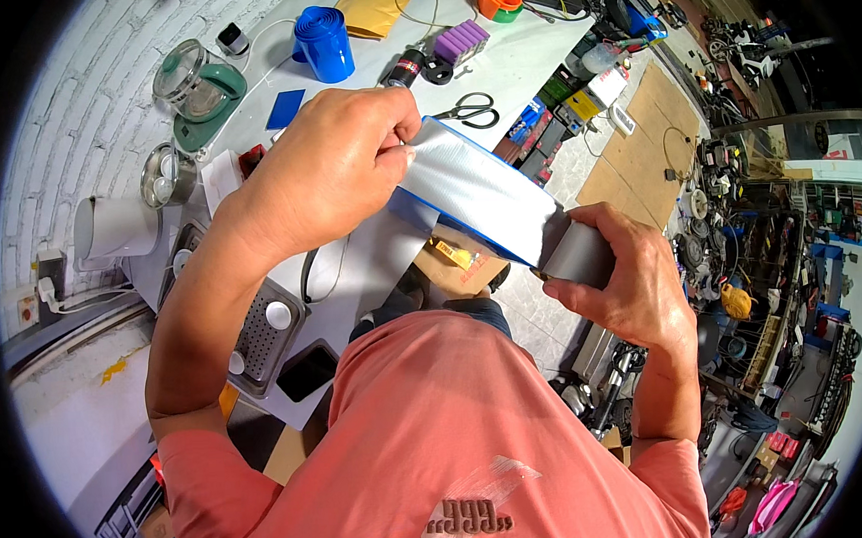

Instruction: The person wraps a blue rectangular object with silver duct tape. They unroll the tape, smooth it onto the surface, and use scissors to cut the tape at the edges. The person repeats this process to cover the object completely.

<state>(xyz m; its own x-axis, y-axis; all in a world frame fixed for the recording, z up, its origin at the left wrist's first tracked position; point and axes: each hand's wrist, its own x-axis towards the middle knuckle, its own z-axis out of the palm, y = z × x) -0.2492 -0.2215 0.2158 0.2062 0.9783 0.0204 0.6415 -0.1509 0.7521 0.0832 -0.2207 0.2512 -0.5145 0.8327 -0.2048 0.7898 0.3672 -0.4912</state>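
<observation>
A wide silvery strip of tape [485, 182] is stretched between my two hands, over the front part of the table. My left hand [326, 168] pinches the strip's far-left end between thumb and fingers. My right hand [640, 271] is wrapped round a grey roll of tape [581, 255], from which the strip runs. Along and below the strip shows a blue-edged flat piece [411, 212]; I cannot tell whether it touches the tape. Just beyond the strip, black-handled scissors [469, 111] lie on the white table [537, 58].
A blue roll of sheet [325, 48], a small blue piece [285, 109], a purple ridged block [462, 43] and a glass pot [184, 83] stand or lie beyond my left hand. A metal tray [262, 358] and black phone [307, 370] lie near left. Cluttered shelves [761, 341] line the right.
</observation>
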